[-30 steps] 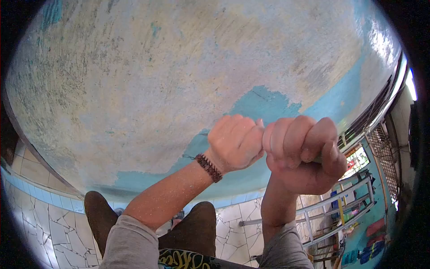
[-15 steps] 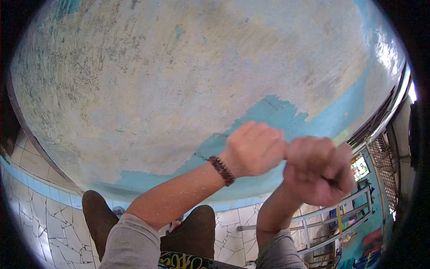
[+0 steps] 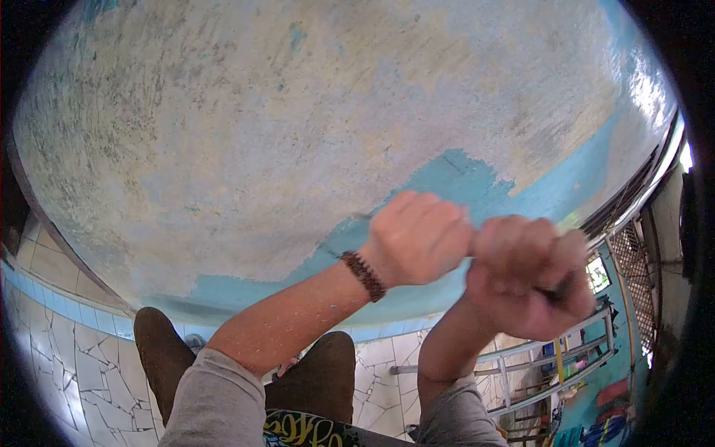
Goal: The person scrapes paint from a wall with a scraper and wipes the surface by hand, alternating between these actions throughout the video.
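Observation:
My left hand point(image 3: 421, 238) is closed in a fist in front of the wall, its knuckles facing up. A dark braided bracelet point(image 3: 363, 276) circles that wrist. Beside it, my right hand point(image 3: 530, 277) is also curled closed, blurred by motion. The two fists are almost touching. Whatever lies inside them is hidden. Behind the hands, the wall point(image 3: 246, 149) has a broad patch of worn, whitish-grey surface. Turquoise paint point(image 3: 454, 179) with a ragged edge covers its lower part. Pale specks dot my left forearm point(image 3: 298, 320).
A metal ladder point(image 3: 506, 384) lies or leans at the lower right. Behind it stands a shelf area with assorted items point(image 3: 573, 365). Cracked-pattern tile floor point(image 3: 104, 380) runs below, and a light blue tile border point(image 3: 67, 309) follows the wall's foot. My knees point(image 3: 331, 372) are bent below.
Both fists stay closed and have shifted slightly up, the left one also a little leftward. The view has moved slightly.

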Demonstrator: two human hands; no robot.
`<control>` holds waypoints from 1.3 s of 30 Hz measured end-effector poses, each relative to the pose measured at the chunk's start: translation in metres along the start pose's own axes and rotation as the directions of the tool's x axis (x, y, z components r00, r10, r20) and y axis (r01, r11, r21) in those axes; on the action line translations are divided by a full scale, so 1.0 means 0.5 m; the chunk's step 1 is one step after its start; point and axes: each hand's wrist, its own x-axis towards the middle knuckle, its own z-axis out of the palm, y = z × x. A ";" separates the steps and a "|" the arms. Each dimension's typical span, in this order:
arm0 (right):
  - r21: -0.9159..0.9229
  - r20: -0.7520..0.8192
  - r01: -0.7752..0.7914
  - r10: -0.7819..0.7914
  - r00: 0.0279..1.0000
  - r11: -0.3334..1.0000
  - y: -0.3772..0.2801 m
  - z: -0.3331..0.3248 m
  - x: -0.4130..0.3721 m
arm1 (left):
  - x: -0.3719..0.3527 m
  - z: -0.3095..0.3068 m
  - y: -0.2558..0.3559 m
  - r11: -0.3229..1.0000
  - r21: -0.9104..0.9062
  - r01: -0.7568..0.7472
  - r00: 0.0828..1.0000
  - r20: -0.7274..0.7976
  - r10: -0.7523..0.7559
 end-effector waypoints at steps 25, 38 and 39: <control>-0.061 -0.057 -0.080 0.076 0.995 0.995 0.029 0.012 -0.036 | -0.051 -0.040 -0.005 0.996 0.081 0.047 0.988 0.142 -0.058; -0.019 0.002 -0.061 0.061 0.998 0.998 0.026 0.023 -0.036 | -0.045 -0.044 -0.009 0.999 0.030 0.031 0.998 0.052 -0.032; -0.035 -0.039 -0.119 0.117 0.992 0.992 0.034 0.031 -0.052 | -0.103 -0.061 -0.010 0.997 0.044 0.068 0.989 0.127 -0.073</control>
